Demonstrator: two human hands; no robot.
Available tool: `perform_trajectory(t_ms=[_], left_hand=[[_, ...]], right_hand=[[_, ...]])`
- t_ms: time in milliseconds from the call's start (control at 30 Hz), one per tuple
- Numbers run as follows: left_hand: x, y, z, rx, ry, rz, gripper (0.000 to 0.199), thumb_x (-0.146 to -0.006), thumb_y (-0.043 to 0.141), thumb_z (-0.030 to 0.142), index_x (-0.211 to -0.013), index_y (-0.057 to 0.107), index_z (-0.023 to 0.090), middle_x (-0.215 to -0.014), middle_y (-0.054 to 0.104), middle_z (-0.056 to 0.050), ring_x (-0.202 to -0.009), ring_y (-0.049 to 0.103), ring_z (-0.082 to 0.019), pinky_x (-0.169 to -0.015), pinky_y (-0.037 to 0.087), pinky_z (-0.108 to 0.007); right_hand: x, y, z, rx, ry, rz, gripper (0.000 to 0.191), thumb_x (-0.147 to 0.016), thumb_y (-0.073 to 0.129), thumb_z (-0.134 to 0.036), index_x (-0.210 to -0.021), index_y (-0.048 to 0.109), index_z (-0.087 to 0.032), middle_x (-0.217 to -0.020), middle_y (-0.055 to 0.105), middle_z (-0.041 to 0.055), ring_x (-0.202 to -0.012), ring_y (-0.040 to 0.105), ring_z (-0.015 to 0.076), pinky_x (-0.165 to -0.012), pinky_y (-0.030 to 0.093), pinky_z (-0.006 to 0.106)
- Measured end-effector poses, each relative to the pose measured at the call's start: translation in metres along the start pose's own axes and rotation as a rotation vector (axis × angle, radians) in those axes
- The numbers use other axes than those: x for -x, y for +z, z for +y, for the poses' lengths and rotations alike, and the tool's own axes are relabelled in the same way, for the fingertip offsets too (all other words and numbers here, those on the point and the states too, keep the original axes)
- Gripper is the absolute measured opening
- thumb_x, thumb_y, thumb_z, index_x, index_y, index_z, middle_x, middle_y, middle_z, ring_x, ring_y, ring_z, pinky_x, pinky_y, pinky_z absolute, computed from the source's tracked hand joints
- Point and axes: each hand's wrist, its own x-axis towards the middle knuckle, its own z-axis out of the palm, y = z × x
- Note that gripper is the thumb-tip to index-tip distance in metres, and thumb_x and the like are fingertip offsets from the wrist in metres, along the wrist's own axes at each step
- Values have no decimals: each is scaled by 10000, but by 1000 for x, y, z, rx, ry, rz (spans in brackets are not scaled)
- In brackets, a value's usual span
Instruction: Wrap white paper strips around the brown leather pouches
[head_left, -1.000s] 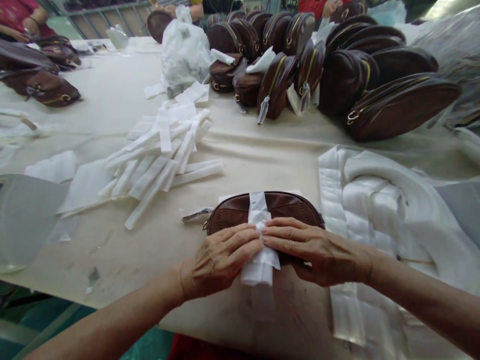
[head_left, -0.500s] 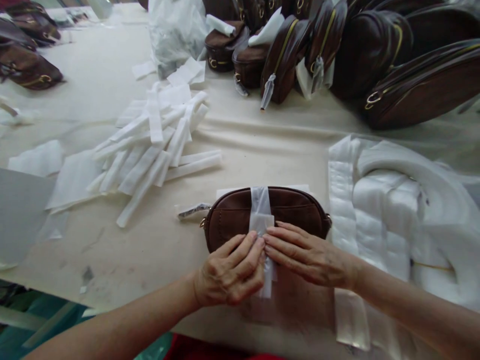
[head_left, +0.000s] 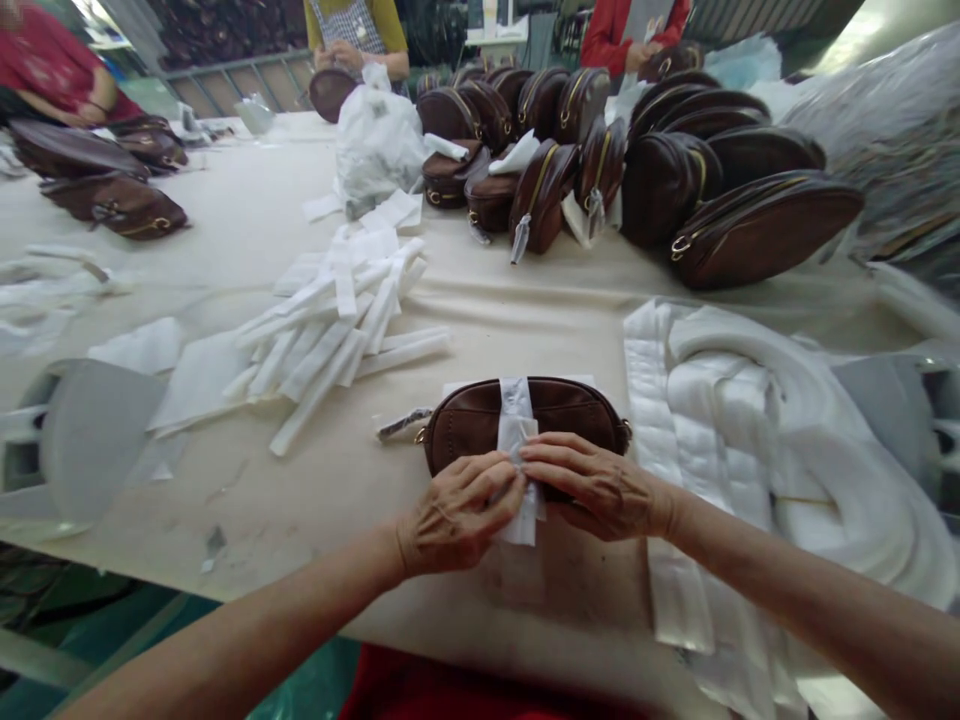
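Observation:
A small brown oval bag (head_left: 574, 405) lies near the table's front edge, a white translucent strip (head_left: 515, 400) running over its middle and down past its lower edge. My left hand (head_left: 461, 508) has its fingers pinched together on the strip at the bag's lower middle. From the right, my right hand (head_left: 600, 485) rests on the strip and bag, fingers stretched out and their tips beside the left fingertips. A wrapped zipper pull (head_left: 405, 424) sticks out at the bag's left end.
White foam strips (head_left: 322, 350) are heaped at the left centre. Rolled white wrapping (head_left: 720, 400) lies on the right. Many brown bags (head_left: 765, 228) stand at the back beside a white plastic bag (head_left: 379, 145). People are at the far side, one in a red sleeve (head_left: 604, 35).
The view has tilted up, bringing people and more bags into sight at the back. Both hands remain at the strip, with only slight shifts of the fingers.

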Motion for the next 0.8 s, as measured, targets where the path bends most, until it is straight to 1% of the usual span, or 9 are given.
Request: perform_trajectory(t_ms=[33,100,200,267,333,400,500,633,800], left_hand=[[0,-1,0,64,-30,-11,337,-845,423,138,-1159,530,79,-1062,601,-152,-1113,548,-251,-903,530,-395],[-1,-3,0,151,-88,7,355,-837,433,143,-1181,505,95,-1050,596,-143,-1068,556,-230,-892,532,-390],[-6,-3,3,147,-132,71,317,-843,407,72,-1135,521,116,-974,607,-109,-972,575,-190,-854,538,-348],[-10,-1,7,71,-103,69,269,-868,379,56,-1070,547,113,-927,609,-100,-943,579,-186,-830,540,-336],[-15,2,11,-30,-46,25,220,-896,378,70,-1014,562,95,-903,605,-102,-927,582,-192,-821,539,-336],[-18,5,16,-124,-1,-19,190,-909,390,84,-979,567,81,-912,600,-113,-920,582,-202,-800,536,-340],[-18,8,19,-198,42,-20,178,-901,407,81,-977,569,76,-956,585,-132,-942,570,-225,-772,525,-348],[-15,10,17,-161,9,13,199,-898,417,86,-1040,556,97,-1006,556,-131,-961,545,-216,-810,503,-343],[-18,13,22,-82,-38,52,194,-898,381,81,-987,551,110,-981,564,-110,-925,521,-209,-814,489,-342]], right_hand=[[0,1,0,-5,5,9,522,-884,446,-207,-1377,316,-96,-1273,518,192,-1254,428,263,-1019,432,475],[-2,1,-1,-4,15,30,521,-881,462,-224,-1364,321,-90,-1261,513,201,-1250,421,271,-1010,438,479],[-2,2,-3,27,24,53,515,-872,483,-226,-1348,335,-97,-1248,510,201,-1251,406,281,-999,446,480],[-2,3,-3,47,29,58,516,-872,479,-229,-1350,335,-101,-1258,496,205,-1261,392,290,-999,441,495],[0,5,-2,48,30,62,529,-877,465,-249,-1362,319,-98,-1274,479,217,-1276,379,301,-1001,429,520],[2,7,-1,41,34,66,541,-885,454,-280,-1371,305,-97,-1276,476,226,-1283,376,307,-1001,419,539],[4,10,0,43,42,64,540,-896,452,-316,-1370,306,-103,-1271,483,229,-1286,378,309,-1001,414,546],[3,10,0,52,27,86,532,-911,437,-347,-1367,302,-109,-1260,480,221,-1271,394,311,-996,428,531],[0,9,-3,66,20,128,527,-909,440,-327,-1358,290,-95,-1232,488,222,-1245,416,305,-989,439,523]])
